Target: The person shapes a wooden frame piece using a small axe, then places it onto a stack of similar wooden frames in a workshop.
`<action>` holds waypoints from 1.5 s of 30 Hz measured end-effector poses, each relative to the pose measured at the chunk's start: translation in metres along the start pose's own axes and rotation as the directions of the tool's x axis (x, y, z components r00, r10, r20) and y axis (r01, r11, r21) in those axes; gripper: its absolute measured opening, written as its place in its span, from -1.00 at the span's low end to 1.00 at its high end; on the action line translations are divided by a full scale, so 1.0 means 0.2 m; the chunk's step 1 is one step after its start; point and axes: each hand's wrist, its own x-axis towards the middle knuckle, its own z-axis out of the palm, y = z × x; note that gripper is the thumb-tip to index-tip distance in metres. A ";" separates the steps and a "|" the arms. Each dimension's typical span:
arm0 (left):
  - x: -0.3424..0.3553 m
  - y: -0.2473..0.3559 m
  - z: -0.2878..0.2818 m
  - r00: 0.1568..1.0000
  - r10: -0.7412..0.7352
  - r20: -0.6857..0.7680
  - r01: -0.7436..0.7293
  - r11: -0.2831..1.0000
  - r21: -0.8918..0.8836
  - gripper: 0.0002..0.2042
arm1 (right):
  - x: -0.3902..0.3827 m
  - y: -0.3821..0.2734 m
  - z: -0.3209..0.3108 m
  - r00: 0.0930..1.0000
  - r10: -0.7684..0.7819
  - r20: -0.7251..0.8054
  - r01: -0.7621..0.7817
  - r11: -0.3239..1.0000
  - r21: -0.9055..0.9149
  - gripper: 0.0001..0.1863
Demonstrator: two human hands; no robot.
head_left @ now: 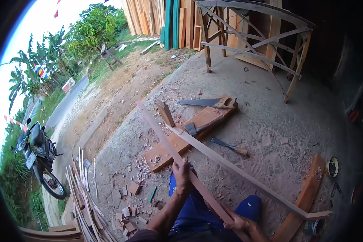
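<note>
A person sits low over a concrete floor [270,165], knees in blue trousers [249,206], holding a long, narrow strip [207,196] that slants from the lap up and away to the left. The left hand [183,176] has its fingers curled round the strip at about mid-length; the right hand [238,223] grips it nearer the body, thumb along the top and fingers wrapped about the wood. Just right of the strip, a pale batten [230,162] runs nearly alongside, its far part crossing an orange plank [165,154] and its near end crossing a beam [308,191]. A block [165,113] stands tilted by the batten's far end. On the plank lies a hatchet [190,129], and beyond it a saw [199,102], its handle over the plank's far end. A chisel [231,147] lies on the floor right of the batten. Left of the knees are a slim green stick [153,194], offcuts [134,188] and a heap of slats [84,207]. At the dim right edge sits what is probably a can [333,166]. Farther off are a wooden stand [207,56], leaning boards [143,18] and a parked motorcycle [38,139].
</note>
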 end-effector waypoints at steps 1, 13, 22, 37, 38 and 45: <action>-0.02 -0.01 0.01 0.999 -0.036 0.022 0.036 0.999 -0.025 -0.44 | -0.04 -0.02 0.01 1.000 -0.016 0.000 0.016 0.998 -0.056 0.01; -0.09 -0.21 0.07 0.840 -0.529 0.118 0.526 0.848 0.055 -0.51 | -0.28 -0.55 -0.39 0.801 0.589 0.105 -0.598 0.786 0.157 -0.16; -0.29 -0.10 -0.02 0.947 -0.172 0.272 0.045 0.908 0.416 -0.28 | -0.36 -0.49 -0.34 0.975 0.223 -0.023 -0.222 0.974 0.040 -0.04; -0.51 0.29 0.56 -0.166 -0.108 0.980 -0.976 -0.126 -0.179 -0.50 | -0.65 -1.05 -0.10 0.811 -0.363 -0.458 -0.310 0.397 -0.864 -0.25; -0.50 0.32 0.62 -0.176 -0.065 0.982 -0.974 -0.135 -0.184 -0.46 | -0.73 -1.08 -0.08 0.707 -0.567 -0.421 -0.329 0.263 -0.907 -0.33; -0.26 0.45 0.93 0.061 -0.194 0.979 -0.961 -0.276 0.005 -0.50 | -1.36 -0.75 0.01 -0.436 -0.862 -0.259 -0.662 0.502 -0.557 -0.70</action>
